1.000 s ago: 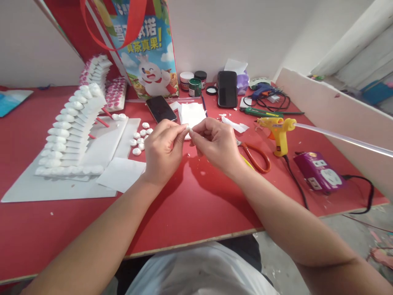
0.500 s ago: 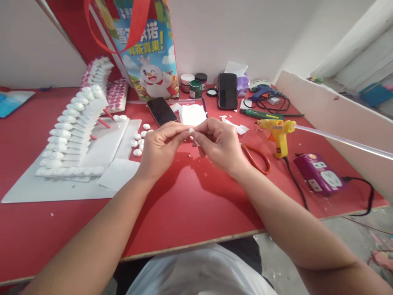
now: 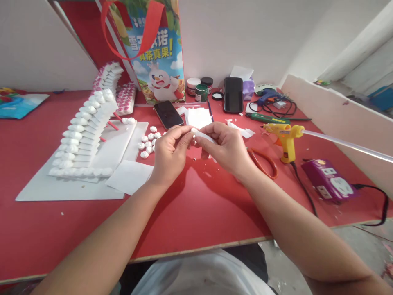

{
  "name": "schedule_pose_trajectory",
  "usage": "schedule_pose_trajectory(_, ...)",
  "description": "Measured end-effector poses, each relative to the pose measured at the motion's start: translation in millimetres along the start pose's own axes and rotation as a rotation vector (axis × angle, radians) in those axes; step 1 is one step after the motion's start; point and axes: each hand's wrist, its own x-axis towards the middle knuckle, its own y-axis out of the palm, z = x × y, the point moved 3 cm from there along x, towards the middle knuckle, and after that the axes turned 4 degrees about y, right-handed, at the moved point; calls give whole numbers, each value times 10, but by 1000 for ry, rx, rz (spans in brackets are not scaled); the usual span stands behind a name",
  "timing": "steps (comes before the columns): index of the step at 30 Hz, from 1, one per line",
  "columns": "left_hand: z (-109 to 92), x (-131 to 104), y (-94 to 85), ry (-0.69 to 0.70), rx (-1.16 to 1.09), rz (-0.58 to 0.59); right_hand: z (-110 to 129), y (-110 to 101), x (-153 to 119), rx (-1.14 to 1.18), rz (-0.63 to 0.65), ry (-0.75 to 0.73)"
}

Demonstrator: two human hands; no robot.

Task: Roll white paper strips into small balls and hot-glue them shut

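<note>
My left hand (image 3: 173, 149) pinches one end of a small white paper strip (image 3: 205, 136), where a rounded white bit shows at the fingertips. My right hand (image 3: 227, 145) is closed on the strip's other end, thumb along its lower side. Close to my left hand lie several small white rounded pieces (image 3: 148, 144) in a cluster on the table. A stack of white paper squares (image 3: 198, 118) is just beyond my fingers. Farther left stands a curved white model (image 3: 92, 127) edged with rows of similar white pieces and propped by red sticks.
On the red table (image 3: 196, 213) are a phone (image 3: 168, 114), a black case (image 3: 233, 95), paint jars (image 3: 201, 93), orange-handled pliers (image 3: 264, 164), a yellow glue gun (image 3: 286, 139) and a purple power box (image 3: 329, 180) with cords. A patterned bag (image 3: 162, 53) stands behind.
The view has shifted slightly left, so things sit farther right. More of the paper strip shows between my hands, which stay together at the same spot over the table.
</note>
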Motion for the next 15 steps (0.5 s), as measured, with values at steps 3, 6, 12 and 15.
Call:
schedule_pose_trajectory(3, 17, -18, 25, -116, -87, -18, 0, 0, -15, -108, -74, -6)
schedule_pose_trajectory(6, -25, -39, 62, -100, -94, -35, 24, 12, -36, -184, -149, -15)
schedule_pose_trajectory(12, -96, -49, 54, 189, 100, -123, 90, 42, -79, -23, -64, -19)
schedule_pose_trajectory(15, -88, -50, 36, 345, 219, -160, 121, 46, -98, 57, -7, -40)
